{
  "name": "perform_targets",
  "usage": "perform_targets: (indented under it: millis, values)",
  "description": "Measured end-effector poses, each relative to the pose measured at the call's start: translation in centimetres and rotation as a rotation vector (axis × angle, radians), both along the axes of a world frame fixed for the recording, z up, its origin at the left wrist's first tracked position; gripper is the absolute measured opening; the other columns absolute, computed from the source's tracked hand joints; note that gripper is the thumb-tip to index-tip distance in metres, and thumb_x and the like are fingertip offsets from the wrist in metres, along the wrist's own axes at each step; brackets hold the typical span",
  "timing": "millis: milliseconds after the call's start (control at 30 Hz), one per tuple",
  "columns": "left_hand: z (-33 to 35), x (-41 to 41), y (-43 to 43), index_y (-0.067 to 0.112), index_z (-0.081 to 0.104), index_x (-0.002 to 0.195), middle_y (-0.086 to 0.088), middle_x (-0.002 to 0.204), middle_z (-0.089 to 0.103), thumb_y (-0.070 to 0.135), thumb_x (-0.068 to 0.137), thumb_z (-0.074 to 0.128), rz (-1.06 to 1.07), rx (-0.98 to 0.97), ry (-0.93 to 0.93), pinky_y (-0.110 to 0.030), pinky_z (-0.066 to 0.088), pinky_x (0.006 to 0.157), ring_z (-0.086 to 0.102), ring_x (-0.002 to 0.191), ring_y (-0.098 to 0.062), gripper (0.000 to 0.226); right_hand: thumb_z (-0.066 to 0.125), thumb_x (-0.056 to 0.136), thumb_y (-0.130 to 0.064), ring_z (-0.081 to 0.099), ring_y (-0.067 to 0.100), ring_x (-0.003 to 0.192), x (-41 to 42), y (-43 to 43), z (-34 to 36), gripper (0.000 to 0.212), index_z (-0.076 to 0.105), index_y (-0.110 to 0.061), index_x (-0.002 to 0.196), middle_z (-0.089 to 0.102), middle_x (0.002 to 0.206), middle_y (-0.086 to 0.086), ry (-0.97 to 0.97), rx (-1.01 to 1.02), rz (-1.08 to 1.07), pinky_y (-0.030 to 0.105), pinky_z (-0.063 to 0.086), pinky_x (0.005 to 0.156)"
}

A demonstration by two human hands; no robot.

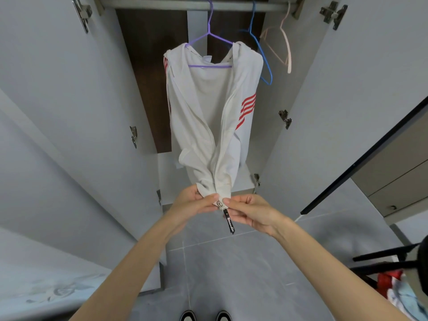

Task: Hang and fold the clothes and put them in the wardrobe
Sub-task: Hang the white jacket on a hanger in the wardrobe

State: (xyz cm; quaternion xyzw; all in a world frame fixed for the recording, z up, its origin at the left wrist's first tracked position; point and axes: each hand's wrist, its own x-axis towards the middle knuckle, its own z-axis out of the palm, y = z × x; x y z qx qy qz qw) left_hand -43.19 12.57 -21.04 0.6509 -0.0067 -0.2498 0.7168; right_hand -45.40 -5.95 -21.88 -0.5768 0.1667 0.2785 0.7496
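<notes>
A white zip jacket (pixel 208 107) with red stripes on its sleeves hangs on a purple hanger (pixel 209 38) from the wardrobe rail (pixel 162 5). Its front is unzipped, and the two hem corners are drawn together towards me. My left hand (pixel 196 201) grips the left hem corner. My right hand (pixel 249 210) pinches the right hem corner at the metal zip slider (pixel 220 203). A black pull tab (pixel 230 222) dangles below the slider.
An empty blue hanger (pixel 262 56) and a pink hanger (pixel 286 42) hang to the right on the rail. Both wardrobe doors (pixel 69 100) stand open at either side. At the lower right, a black chair (pixel 389 262) holds red and light blue clothes (pixel 398 290).
</notes>
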Motion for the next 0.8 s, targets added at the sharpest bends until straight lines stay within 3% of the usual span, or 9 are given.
perform_targets:
  millis: [133, 300, 433, 633, 800]
  values:
    - [-0.4, -0.3, 0.4, 0.001, 0.059, 0.11, -0.015, 0.101, 0.072, 0.004, 0.089, 0.063, 0.067, -0.05, 0.032, -0.026, 0.057, 0.076, 0.07, 0.094, -0.023, 0.022, 0.074, 0.07, -0.013, 0.073, 0.015, 0.078, -0.1, -0.7, -0.3, 0.028, 0.072, 0.0, 0.096, 0.074, 0.092, 0.012, 0.103, 0.11, 0.033, 0.023, 0.058, 0.069]
    - [-0.8, 0.3, 1.6, 0.0, 0.062, 0.102, -0.006, 0.084, 0.074, -0.002, 0.082, 0.068, 0.233, -0.119, 0.088, -0.017, 0.055, 0.065, 0.072, 0.077, -0.014, 0.021, 0.076, 0.065, -0.007, 0.073, 0.02, 0.081, -0.7, -0.7, -0.7, 0.038, 0.065, 0.007, 0.099, 0.073, 0.09, 0.017, 0.083, 0.148, -0.121, 0.023, 0.058, 0.066]
    - [-0.9, 0.6, 1.4, 0.003, 0.065, 0.097, -0.006, 0.086, 0.075, -0.001, 0.076, 0.074, 0.277, -0.155, 0.102, -0.017, 0.055, 0.066, 0.072, 0.081, -0.015, 0.023, 0.072, 0.072, 0.003, 0.073, 0.022, 0.08, -0.7, 0.4, -0.7, 0.049, 0.055, 0.011, 0.117, 0.072, 0.091, 0.02, 0.055, 0.224, -0.224, 0.025, 0.058, 0.065]
    - [-1.1, 0.3, 0.2, 0.003, 0.065, 0.097, -0.005, 0.087, 0.074, 0.012, 0.062, 0.081, 0.282, -0.252, 0.126, -0.018, 0.055, 0.068, 0.071, 0.081, -0.013, 0.039, 0.071, 0.074, 0.001, 0.073, 0.021, 0.084, -1.1, 2.1, -0.9, 0.047, 0.056, 0.014, 0.117, 0.073, 0.093, 0.018, -0.008, 0.289, -0.232, 0.024, 0.058, 0.069]
    - [-1.5, -0.1, 0.0, 0.003, 0.065, 0.098, -0.004, 0.086, 0.074, 0.003, 0.078, 0.072, 0.31, -0.283, 0.139, -0.017, 0.055, 0.069, 0.071, 0.082, -0.012, 0.021, 0.072, 0.069, -0.002, 0.072, 0.021, 0.086, -1.2, 2.6, -1.0, 0.054, 0.054, 0.012, 0.118, 0.073, 0.095, 0.018, -0.037, 0.326, -0.246, 0.024, 0.057, 0.071]
